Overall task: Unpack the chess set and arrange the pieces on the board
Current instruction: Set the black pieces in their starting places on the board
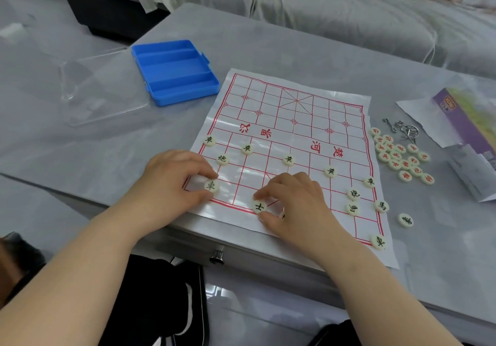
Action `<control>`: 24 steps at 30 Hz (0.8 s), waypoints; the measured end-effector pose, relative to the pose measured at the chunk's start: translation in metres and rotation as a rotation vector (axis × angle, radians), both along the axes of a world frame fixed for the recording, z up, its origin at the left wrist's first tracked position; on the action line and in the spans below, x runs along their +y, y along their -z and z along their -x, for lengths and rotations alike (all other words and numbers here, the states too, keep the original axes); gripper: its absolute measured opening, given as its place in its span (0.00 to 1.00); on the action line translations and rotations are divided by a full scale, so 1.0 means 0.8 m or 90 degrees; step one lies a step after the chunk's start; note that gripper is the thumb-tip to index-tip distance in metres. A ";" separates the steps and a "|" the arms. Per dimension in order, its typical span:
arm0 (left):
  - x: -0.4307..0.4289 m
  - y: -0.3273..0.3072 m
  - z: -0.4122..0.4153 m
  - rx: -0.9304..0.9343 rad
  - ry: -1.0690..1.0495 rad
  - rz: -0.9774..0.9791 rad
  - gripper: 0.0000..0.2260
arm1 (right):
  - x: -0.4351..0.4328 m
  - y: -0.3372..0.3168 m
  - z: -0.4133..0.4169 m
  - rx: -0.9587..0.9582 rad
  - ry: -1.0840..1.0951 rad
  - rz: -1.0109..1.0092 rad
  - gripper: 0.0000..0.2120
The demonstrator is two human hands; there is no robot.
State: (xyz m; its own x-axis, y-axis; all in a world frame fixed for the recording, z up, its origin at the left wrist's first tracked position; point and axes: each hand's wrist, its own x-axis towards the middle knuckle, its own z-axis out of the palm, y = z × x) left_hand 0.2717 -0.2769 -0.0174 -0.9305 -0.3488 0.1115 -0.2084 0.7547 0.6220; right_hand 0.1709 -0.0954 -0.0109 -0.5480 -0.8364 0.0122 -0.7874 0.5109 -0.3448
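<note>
Far half of board (271, 104) open; piece heap (395, 155) at right

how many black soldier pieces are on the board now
5 soldier pieces, in one row across the board: left edge, next, middle, next, right edge. Others could sit under the left hand or right hand.

Probably a home: draped sofa (335, 4) behind table (188, 23).

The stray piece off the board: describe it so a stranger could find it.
Start at the red-lined paper board on the grey table and follow its right edge toward the person. Just beyond that edge a cream disc with a black character lies on the tabletop. It sits alone, apart from the red-marked heap farther back, and off the paper, unlike its black-marked neighbours.
</note>
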 end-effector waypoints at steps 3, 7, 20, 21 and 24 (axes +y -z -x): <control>-0.019 -0.004 -0.010 -0.013 -0.022 -0.037 0.14 | 0.000 0.001 0.000 0.008 -0.004 -0.003 0.13; -0.032 0.000 -0.021 -0.050 -0.026 -0.012 0.11 | 0.000 0.001 -0.002 0.009 -0.002 0.002 0.13; -0.031 -0.002 -0.024 -0.099 -0.019 0.051 0.17 | 0.001 0.000 -0.006 0.012 0.009 0.011 0.14; -0.029 -0.004 -0.024 -0.096 -0.032 0.065 0.20 | 0.001 0.001 -0.007 0.011 0.010 0.016 0.14; -0.017 -0.015 -0.024 -0.024 -0.043 0.074 0.21 | 0.002 -0.002 -0.007 0.007 0.003 0.028 0.15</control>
